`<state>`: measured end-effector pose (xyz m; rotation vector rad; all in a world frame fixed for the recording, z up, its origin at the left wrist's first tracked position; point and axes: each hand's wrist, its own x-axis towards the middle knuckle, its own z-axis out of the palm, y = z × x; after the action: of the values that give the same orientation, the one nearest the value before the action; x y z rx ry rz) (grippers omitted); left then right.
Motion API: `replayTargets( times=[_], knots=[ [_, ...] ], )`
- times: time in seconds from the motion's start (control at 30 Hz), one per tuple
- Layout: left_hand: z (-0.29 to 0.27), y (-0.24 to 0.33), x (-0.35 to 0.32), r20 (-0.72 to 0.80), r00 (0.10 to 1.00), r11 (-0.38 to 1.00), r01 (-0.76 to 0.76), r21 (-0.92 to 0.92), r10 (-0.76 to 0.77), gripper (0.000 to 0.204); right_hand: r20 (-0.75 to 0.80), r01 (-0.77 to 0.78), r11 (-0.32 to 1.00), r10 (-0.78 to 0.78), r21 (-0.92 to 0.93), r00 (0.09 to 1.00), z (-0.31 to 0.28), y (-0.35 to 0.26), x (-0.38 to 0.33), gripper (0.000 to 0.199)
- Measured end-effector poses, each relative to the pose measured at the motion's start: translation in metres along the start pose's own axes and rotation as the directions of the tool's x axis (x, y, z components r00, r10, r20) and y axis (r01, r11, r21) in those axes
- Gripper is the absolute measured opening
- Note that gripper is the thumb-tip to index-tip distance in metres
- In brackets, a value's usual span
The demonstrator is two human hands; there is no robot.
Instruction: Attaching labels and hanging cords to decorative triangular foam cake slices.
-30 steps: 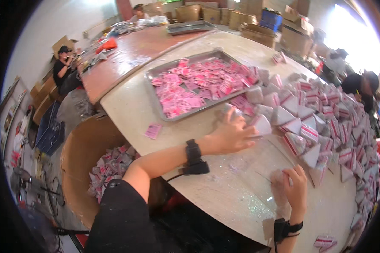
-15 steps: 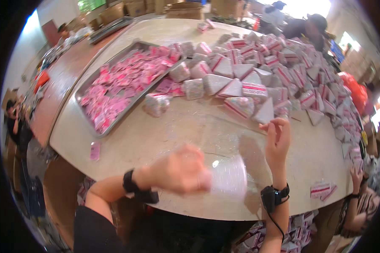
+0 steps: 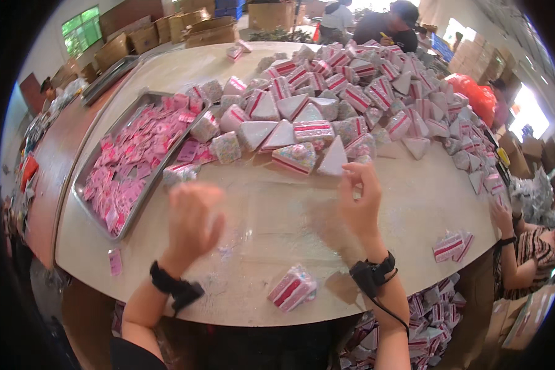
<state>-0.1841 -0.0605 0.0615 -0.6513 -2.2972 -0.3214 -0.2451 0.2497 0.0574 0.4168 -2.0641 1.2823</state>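
Note:
My left hand [image 3: 194, 219] is blurred over the left middle of the table, its thumb apart and its fingers stretched toward a cake-slice-shaped piece [image 3: 180, 174] beside the tray. Nothing shows in it. My right hand [image 3: 360, 200] is closed, fingers curled and tips pinched, right beside a white wedge [image 3: 334, 159] at the pile's near edge. Whether it touches the wedge, or what its tips hold, I cannot make out. Between my forearms, a pink-and-white slice [image 3: 293, 288] lies near the table's front edge. Black bands with small devices circle both wrists.
A metal tray [image 3: 143, 213] of pink cards stands at left, one loose card [image 3: 115, 262] nearby. A large pile of slices [image 3: 351, 92] spans the far side. More slices [image 3: 425, 320] lie below the table edge. Another person's hand [image 3: 502, 219] is at right; two slices [image 3: 453, 246] lie near it.
My left hand has moved left and away from me, toward the tray. Where a pale blur was between my hands, a slice now rests near the front edge. The whole view has shifted.

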Motion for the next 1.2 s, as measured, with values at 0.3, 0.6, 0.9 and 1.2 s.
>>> replayTargets(
  times=[0.3, 0.6, 0.9, 1.2],
  knots=[
    [0.011, -0.036, -0.002, 0.136, 0.861, 0.856, 0.445, 0.262, -0.489, 0.049, 0.019, 0.012, 0.999, -0.011, -0.037, 1.000, -0.004, 0.005, 0.001, 0.012],
    [-0.002, 0.010, 0.006, -0.272, 0.810, 0.854, -0.497, 0.154, 0.520, 0.028, 0.414, -0.446, 0.411, 0.169, 0.795, 0.894, -0.005, -0.054, -0.009, 0.009],
    [-0.003, -0.012, 0.010, 0.003, 0.944, 0.941, 0.327, 0.089, -0.329, 0.036, 0.509, -0.487, 0.636, 0.168, 0.598, 0.844, -0.004, -0.051, -0.013, 0.010],
    [0.001, -0.067, 0.030, 0.267, 0.887, 0.906, 0.295, 0.304, -0.378, 0.022, 0.497, -0.517, 0.671, 0.247, 0.532, 0.832, -0.002, -0.039, -0.007, 0.011]
  ],
)
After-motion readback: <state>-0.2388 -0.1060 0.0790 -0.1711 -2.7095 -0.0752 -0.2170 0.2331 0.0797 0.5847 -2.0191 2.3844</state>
